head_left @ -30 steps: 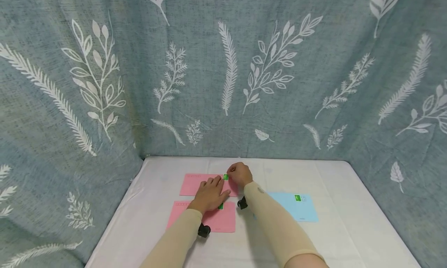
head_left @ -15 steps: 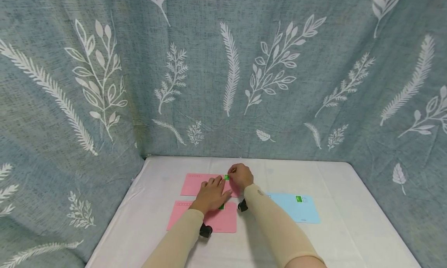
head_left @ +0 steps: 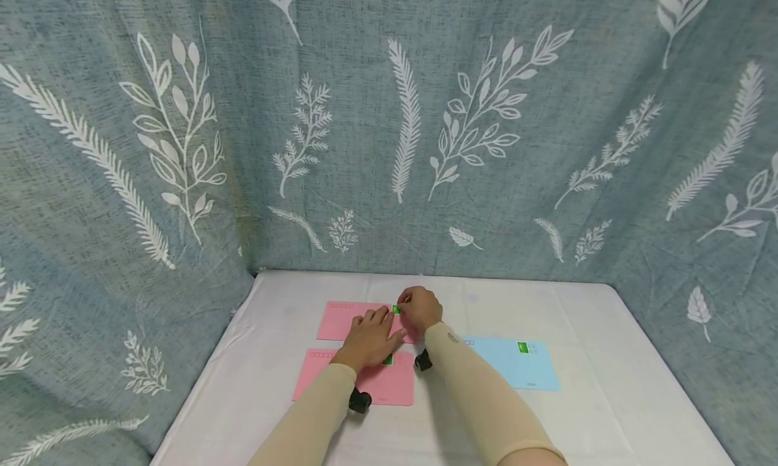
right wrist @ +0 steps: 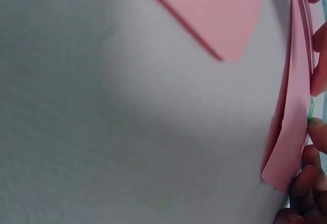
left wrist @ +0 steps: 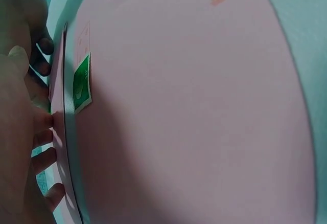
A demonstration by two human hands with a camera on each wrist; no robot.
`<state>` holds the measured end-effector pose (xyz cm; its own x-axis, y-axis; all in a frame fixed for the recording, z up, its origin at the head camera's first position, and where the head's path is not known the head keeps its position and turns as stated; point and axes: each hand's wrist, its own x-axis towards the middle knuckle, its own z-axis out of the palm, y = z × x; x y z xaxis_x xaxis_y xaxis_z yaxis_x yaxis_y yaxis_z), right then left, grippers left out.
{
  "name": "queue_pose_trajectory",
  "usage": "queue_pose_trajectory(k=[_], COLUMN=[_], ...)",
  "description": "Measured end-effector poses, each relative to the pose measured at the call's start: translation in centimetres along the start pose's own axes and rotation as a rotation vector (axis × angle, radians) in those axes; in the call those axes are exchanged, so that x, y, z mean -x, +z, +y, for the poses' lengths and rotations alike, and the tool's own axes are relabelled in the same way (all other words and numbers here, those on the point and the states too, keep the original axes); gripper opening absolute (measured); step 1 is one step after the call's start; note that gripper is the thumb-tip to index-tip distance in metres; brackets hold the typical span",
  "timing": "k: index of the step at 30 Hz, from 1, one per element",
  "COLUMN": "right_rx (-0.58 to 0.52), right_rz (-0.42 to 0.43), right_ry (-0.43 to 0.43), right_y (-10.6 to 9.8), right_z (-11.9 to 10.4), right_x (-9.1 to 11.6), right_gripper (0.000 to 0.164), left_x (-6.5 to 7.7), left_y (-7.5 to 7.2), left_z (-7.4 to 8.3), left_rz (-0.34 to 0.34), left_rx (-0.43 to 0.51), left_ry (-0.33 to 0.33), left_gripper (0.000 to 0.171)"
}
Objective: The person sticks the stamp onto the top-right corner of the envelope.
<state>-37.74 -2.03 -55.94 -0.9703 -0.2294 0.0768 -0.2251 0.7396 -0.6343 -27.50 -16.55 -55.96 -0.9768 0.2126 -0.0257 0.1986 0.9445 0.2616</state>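
My left hand (head_left: 371, 338) rests with spread fingers on the far pink envelope (head_left: 340, 319), steadying its right half. At that envelope's upper right corner, my right hand (head_left: 421, 307) has curled fingers and pinches the edge of a small green stamp (head_left: 396, 309). In the right wrist view, a sliver of the green stamp (right wrist: 310, 107) shows right by a fingertip; most of it is hidden. Below my left hand lies the near pink envelope (head_left: 383, 387), with a green stamp (left wrist: 83, 83) at its upper right, seen well in the left wrist view.
A light blue envelope (head_left: 535, 370) with a green stamp (head_left: 523, 347) lies to the right, partly covered by my right sleeve (head_left: 480, 392). All of it sits on a white tablecloth (head_left: 608, 412). A blue-green curtain (head_left: 365, 148) with white leaf patterns hangs behind.
My right fingers have edged over the stamp, so less of it shows than before. My left hand stays in place; the whole head view has drifted slightly.
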Motion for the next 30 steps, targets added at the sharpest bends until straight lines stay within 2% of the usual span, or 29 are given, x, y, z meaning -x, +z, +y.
queue_pose_trajectory(k=[9, 14, 21, 27, 30], right_rx=[-0.004, -0.009, -0.030, -0.061, -0.026], right_rz=[0.004, 0.003, -0.008, -0.068, -0.095], right_ry=[-0.007, 0.005, 0.008, -0.015, -0.020], right_y=[0.3, 0.1, -0.1, -0.3, -0.3], right_z=[0.2, 0.1, 0.3, 0.4, 0.2], right_x=[0.0, 0.1, 0.1, -0.1, -0.1], right_gripper=[0.011, 0.011, 0.007, 0.007, 0.009], left_x=[-0.4, -0.5, -0.3, 0.2, 0.2], left_y=[0.4, 0.8, 0.2, -0.4, -0.5], left_z=[-0.6, -0.8, -0.3, 0.0, 0.0], left_rz=[-0.016, 0.012, -0.013, -0.010, -0.008], left_rx=[-0.002, 0.011, 0.009, 0.008, 0.011], left_ry=[0.009, 0.024, 0.017, 0.013, 0.015], left_gripper=[0.076, 0.074, 0.073, 0.072, 0.071])
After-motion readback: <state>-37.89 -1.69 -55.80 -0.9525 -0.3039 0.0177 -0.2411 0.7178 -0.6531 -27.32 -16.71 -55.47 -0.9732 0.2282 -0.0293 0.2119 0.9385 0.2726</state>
